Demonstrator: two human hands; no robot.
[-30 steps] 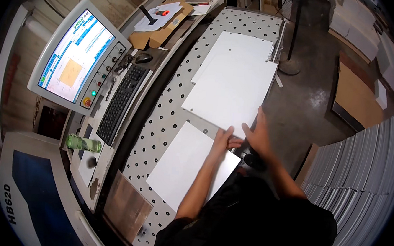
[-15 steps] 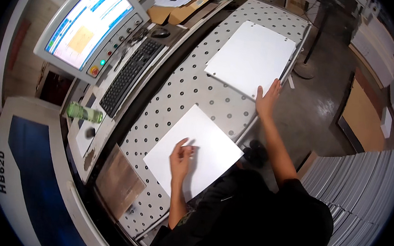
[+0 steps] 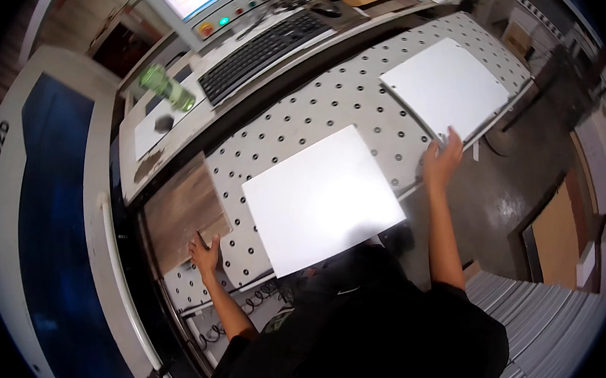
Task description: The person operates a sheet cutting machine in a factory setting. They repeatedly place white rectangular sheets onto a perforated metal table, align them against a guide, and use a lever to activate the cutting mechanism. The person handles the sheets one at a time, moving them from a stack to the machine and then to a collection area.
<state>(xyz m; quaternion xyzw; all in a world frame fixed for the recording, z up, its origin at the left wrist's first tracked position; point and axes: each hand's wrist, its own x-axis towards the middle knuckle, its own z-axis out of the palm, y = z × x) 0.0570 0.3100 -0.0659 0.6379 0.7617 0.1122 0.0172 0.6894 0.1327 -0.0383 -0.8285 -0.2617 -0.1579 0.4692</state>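
Head view is showing both arms spreading wide over the perforated counter [image 3: 337,100]. Left hand [image 3: 205,255] is reaching down-left, fingers loosely splayed, touching the near edge of a brown wooden board [image 3: 182,212] without gripping it. Right hand [image 3: 442,160] is stretching up-right on a nearly straight arm, fingers open and pressing flat on the near edge of the far white sheet [image 3: 445,86]. A second white sheet [image 3: 323,199] is lying between the arms, untouched. A keyboard [image 3: 267,46] and a green bottle [image 3: 166,88] are sitting beyond.
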